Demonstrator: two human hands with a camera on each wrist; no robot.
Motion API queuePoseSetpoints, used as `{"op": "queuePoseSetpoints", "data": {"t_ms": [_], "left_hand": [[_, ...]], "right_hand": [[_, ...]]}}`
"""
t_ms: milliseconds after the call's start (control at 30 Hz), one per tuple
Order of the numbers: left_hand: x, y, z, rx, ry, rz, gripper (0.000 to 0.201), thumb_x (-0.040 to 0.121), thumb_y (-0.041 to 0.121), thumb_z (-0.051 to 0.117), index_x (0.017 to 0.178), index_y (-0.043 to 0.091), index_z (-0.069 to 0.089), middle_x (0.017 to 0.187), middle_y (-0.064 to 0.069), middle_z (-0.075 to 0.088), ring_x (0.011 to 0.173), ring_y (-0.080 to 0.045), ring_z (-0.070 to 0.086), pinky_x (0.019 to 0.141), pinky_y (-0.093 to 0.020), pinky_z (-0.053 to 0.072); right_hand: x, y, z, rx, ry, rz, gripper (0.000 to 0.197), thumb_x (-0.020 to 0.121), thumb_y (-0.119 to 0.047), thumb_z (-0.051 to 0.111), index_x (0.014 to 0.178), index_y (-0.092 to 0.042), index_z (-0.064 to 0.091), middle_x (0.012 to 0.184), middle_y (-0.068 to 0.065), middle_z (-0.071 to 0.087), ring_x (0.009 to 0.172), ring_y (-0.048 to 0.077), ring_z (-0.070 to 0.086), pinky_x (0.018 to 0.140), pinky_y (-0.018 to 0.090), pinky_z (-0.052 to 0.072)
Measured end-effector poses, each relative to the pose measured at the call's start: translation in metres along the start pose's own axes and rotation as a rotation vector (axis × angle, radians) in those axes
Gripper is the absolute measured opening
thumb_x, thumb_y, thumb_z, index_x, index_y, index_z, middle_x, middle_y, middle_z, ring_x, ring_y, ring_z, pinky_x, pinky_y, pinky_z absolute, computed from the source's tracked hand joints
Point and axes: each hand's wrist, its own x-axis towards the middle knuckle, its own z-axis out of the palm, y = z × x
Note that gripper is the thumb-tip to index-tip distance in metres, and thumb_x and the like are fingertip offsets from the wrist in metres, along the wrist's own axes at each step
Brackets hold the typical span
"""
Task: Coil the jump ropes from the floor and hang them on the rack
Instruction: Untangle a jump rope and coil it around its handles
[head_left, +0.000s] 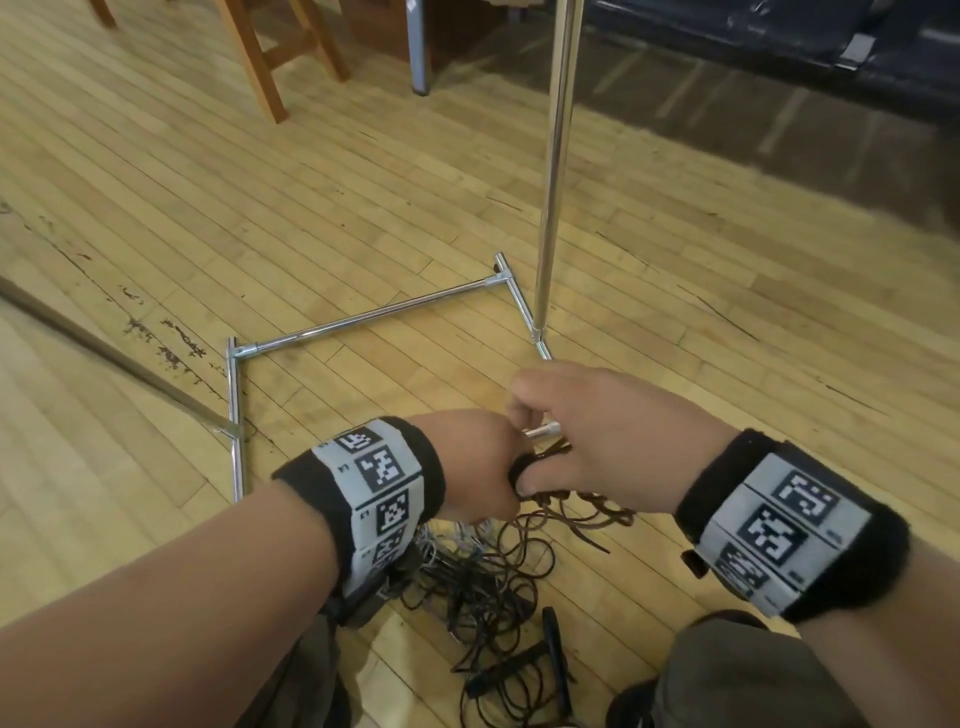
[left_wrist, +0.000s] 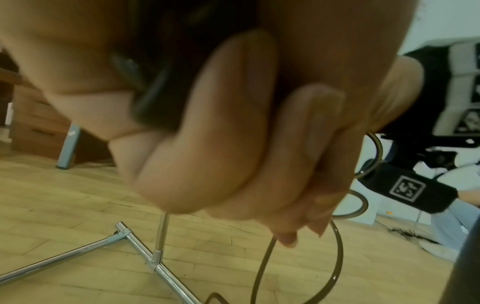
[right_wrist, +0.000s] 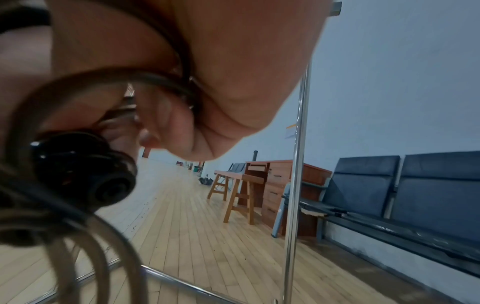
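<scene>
My left hand (head_left: 488, 467) grips the black handle (head_left: 521, 467) of a brown jump rope, its fingers (left_wrist: 226, 127) curled round the handle (left_wrist: 153, 98). Close beside it, my right hand (head_left: 576, 415) pinches brown rope loops (head_left: 587, 506) with its fingers (right_wrist: 166, 121) curled; the handle's round end (right_wrist: 85, 170) shows under that palm. A thin cord (left_wrist: 262, 267) hangs from the hands. On the floor below lies a tangle of brown and pale ropes (head_left: 483, 577) with black handles (head_left: 553, 654). The chrome rack (head_left: 556, 156) stands just beyond my hands.
The rack's base bars (head_left: 374, 314) lie on the wooden floor in front. Wooden stools (right_wrist: 239, 195), a wooden cabinet (right_wrist: 280, 185) and dark bench seats (right_wrist: 415, 195) stand along the far wall. My knees (head_left: 737, 675) frame the rope pile.
</scene>
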Motion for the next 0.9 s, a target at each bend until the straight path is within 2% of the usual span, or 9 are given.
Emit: {"op": "queuePoseSetpoints", "data": {"t_ms": [67,233,300,433,500,567,700,767,900], "left_hand": [[0.000,-0.002,-0.001,-0.021,0.006,0.022,0.010,0.097,0.029,0.066,0.099,0.020,0.067,0.077,0.002,0.069,0.063,-0.012,0.059,0.058,-0.024,0.047],[-0.003,-0.011,-0.013,-0.166,0.037,0.012,0.003,0.095,0.032,0.069,0.097,0.029,0.070,0.059,0.012,0.069,0.049,0.002,0.060,0.052,-0.017,0.045],[-0.006,-0.013,-0.020,-0.202,0.120,-0.027,0.007,0.093,0.039,0.072,0.091,0.033,0.069,0.056,0.015,0.067,0.050,0.002,0.063,0.054,-0.018,0.046],[-0.012,-0.028,-0.037,-0.238,0.362,-0.133,0.041,0.072,0.068,0.081,0.090,0.035,0.067,0.077,0.010,0.069,0.069,-0.006,0.064,0.056,-0.024,0.043],[-0.015,-0.040,-0.040,-0.449,0.485,-0.143,0.045,0.068,0.068,0.085,0.093,0.035,0.066,0.078,0.006,0.072,0.066,-0.007,0.065,0.055,-0.026,0.046],[-0.015,-0.045,-0.036,-0.823,0.595,-0.132,0.052,0.069,0.058,0.092,0.106,0.033,0.064,0.087,0.002,0.078,0.068,-0.010,0.069,0.058,-0.029,0.054],[-0.002,-0.023,-0.016,-1.357,0.447,-0.116,0.092,0.060,0.053,0.094,0.134,0.019,0.052,0.122,-0.010,0.071,0.093,-0.022,0.079,0.071,-0.036,0.060],[0.004,-0.009,-0.008,-1.477,0.367,-0.047,0.087,0.068,0.049,0.089,0.140,0.016,0.054,0.128,-0.009,0.070,0.099,-0.023,0.079,0.072,-0.033,0.061],[0.005,-0.002,-0.012,-1.504,0.458,0.148,0.052,0.085,0.040,0.076,0.133,0.020,0.066,0.130,-0.012,0.072,0.115,-0.027,0.072,0.077,-0.027,0.057]], "right_hand": [[0.000,0.008,0.001,0.054,-0.052,0.063,0.042,0.079,-0.064,0.071,0.104,-0.043,0.046,0.110,-0.022,0.056,0.094,0.003,0.057,0.070,0.023,0.044],[0.001,0.015,0.000,0.227,-0.049,0.082,0.025,0.089,-0.060,0.063,0.100,-0.038,0.059,0.089,-0.012,0.070,0.081,0.008,0.066,0.074,0.038,0.058],[0.002,0.012,-0.004,0.273,0.017,0.078,0.022,0.091,-0.058,0.058,0.099,-0.038,0.058,0.087,-0.010,0.070,0.079,0.008,0.066,0.072,0.036,0.058],[0.002,0.016,-0.013,0.384,0.183,0.099,0.026,0.089,-0.059,0.052,0.100,-0.038,0.063,0.087,-0.014,0.070,0.079,0.001,0.065,0.069,0.028,0.056],[0.003,0.022,-0.014,0.508,0.282,0.122,0.020,0.095,-0.050,0.057,0.099,-0.032,0.066,0.080,-0.013,0.071,0.067,0.001,0.064,0.058,0.021,0.051],[0.004,0.024,-0.013,0.712,0.390,0.162,0.017,0.099,-0.041,0.061,0.098,-0.025,0.067,0.074,-0.011,0.070,0.053,-0.001,0.058,0.046,0.012,0.041],[0.011,0.020,-0.009,0.933,0.522,0.222,0.022,0.100,-0.038,0.061,0.099,-0.017,0.067,0.076,-0.004,0.066,0.054,0.001,0.052,0.054,0.021,0.038],[0.016,0.015,-0.007,0.974,0.536,0.229,0.020,0.101,-0.036,0.060,0.100,-0.017,0.068,0.074,-0.007,0.065,0.056,0.000,0.053,0.056,0.022,0.038],[0.016,0.007,-0.008,1.173,0.491,0.206,0.016,0.104,-0.027,0.057,0.096,-0.018,0.066,0.066,-0.008,0.063,0.048,0.005,0.052,0.041,0.019,0.036]]}}
